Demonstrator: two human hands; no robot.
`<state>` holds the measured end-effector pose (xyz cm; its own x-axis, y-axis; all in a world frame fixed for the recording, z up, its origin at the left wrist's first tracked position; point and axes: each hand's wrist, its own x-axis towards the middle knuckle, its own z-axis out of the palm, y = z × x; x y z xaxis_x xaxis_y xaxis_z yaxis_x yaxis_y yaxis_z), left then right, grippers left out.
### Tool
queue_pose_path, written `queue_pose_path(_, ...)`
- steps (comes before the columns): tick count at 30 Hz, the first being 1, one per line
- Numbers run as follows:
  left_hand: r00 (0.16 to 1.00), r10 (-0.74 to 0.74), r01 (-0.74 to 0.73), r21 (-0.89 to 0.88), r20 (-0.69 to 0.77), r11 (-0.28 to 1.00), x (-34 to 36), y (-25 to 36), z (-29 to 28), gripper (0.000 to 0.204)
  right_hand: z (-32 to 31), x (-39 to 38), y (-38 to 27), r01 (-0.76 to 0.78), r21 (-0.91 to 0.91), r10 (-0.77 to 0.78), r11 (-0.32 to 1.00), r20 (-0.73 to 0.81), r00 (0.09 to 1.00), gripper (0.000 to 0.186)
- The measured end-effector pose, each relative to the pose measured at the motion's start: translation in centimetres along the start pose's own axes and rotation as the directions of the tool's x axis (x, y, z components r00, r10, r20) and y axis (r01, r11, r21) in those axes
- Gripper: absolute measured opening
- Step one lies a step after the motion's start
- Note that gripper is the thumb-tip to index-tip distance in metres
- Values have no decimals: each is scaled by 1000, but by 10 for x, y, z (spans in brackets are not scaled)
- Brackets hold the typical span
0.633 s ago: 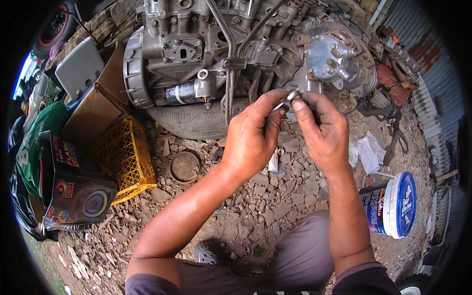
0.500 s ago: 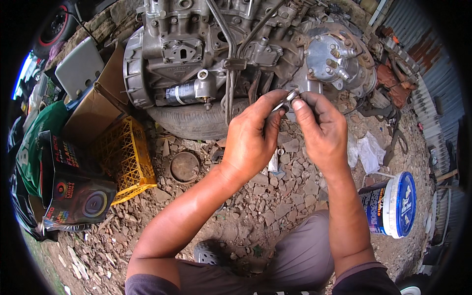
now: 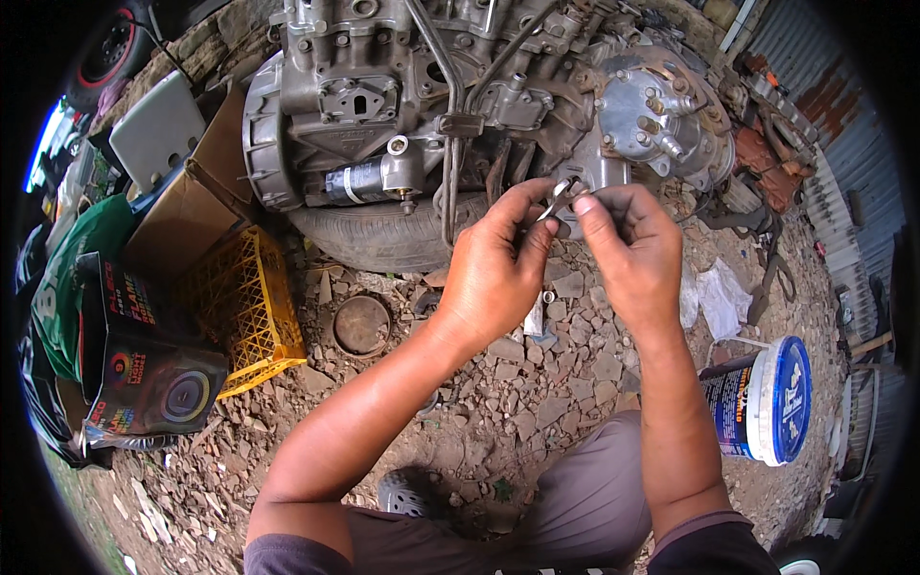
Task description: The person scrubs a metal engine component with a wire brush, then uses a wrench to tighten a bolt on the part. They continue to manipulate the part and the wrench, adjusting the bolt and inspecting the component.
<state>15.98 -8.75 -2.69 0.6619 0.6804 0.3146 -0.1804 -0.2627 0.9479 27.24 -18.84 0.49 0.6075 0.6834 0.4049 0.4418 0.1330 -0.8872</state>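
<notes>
In front of the engine point(image 3: 359, 144), my two hands meet over a slim, shiny metal piece point(image 3: 559, 198) with a rounded end. My left hand point(image 3: 495, 268) pinches it between thumb and fingers. My right hand point(image 3: 632, 254) is closed too, thumb against forefinger at the rounded end; whatever lies between those fingertips is too small and covered to name. Behind the hands is a silver round housing with brass and steel fittings point(image 3: 642, 120). A dark cylindrical filter point(image 3: 355, 182) sits low on the engine's side.
Under the engine lies a tyre point(image 3: 369, 235). On the stony ground are a rusty round lid point(image 3: 361, 324) and a white rag point(image 3: 724, 297). To my left stand a yellow crate point(image 3: 273, 326) and a black box point(image 3: 153, 364); to my right, a blue-lidded bucket point(image 3: 767, 402).
The metal piece has turned between my fingers and shows more of its rounded end. Both hands have shifted very slightly.
</notes>
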Motion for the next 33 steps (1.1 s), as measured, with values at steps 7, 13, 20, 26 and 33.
queue_pose_path(7, 959, -127, 146, -59, 255, 988, 3, 3, -7, 33, -19, 12, -7, -362, 704, 435, 611, 85, 897, 20)
queue_pose_path(13, 942, -145, 180, -92, 302, 979, 2, 5, -9, 34, -23, 10, 1, -432, 438, 381, 788, 203, 902, 21)
queue_pose_path(20, 925, -176, 218, -91, 337, 972, 3, 8, -13, 34, -20, 10, 5, -400, 340, 363, 851, 170, 916, 18)
queue_pose_path(26, 901, -289, 364, -202, 324, 909, 3, 14, -14, 35, -19, 11, 4, -371, 413, 395, 832, 29, 918, 10)
queue_pose_path(33, 933, -271, 333, -288, 236, 898, 5, 16, -15, 35, -19, 7, 1, -438, 265, 387, 859, 222, 895, 14)
